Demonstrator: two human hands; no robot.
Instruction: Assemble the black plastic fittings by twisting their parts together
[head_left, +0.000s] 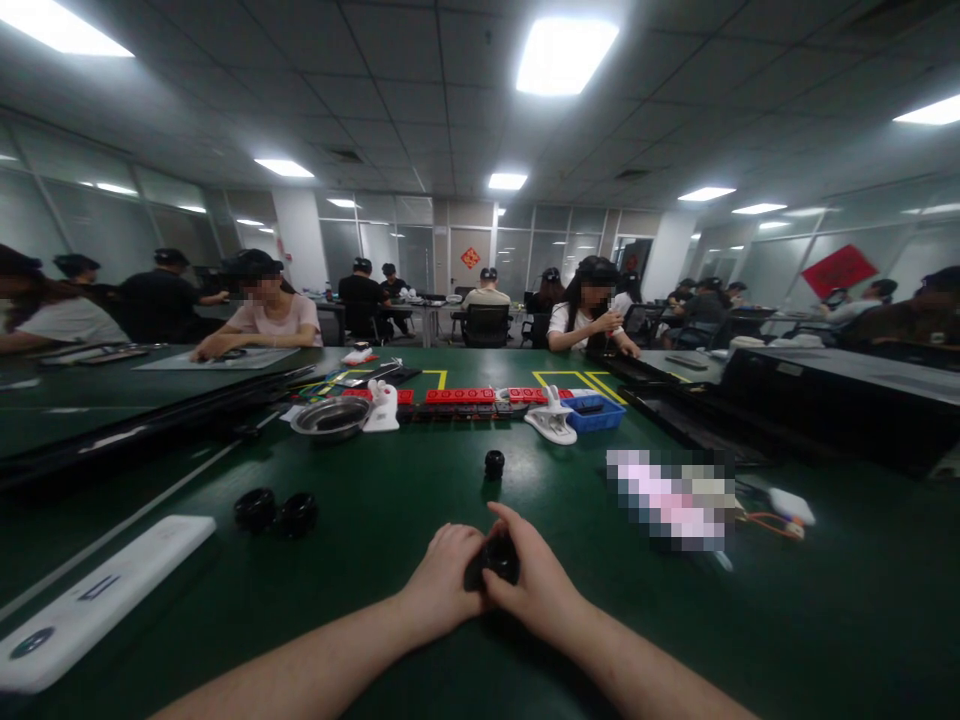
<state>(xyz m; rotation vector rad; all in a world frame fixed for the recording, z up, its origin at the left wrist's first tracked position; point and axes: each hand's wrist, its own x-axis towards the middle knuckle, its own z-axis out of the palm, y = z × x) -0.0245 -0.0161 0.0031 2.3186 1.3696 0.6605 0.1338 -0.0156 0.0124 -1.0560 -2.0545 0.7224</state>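
Observation:
Both my hands meet low in the middle of the head view, around a glossy black round part (501, 560). My left hand (448, 570) closes on its left side, fingers curled. On the other side, the thumb and fingers of my right hand (541, 578) wrap it. Much of the part is covered by my fingers, so its exact kind cannot be told. Just beyond my hands a smaller black ribbed piece (494, 464) stands on the green table (390, 600). Two similar black round parts, a left one (255, 509) and a right one (297, 514), sit to the left.
A long white device (105, 600) lies at left. Farther back are a metal bowl (331, 418), red blocks (460, 396), white clips (553, 418) and a blue tray (596, 412). A blurred packet (671, 500) is at right. Co-workers sit across the table.

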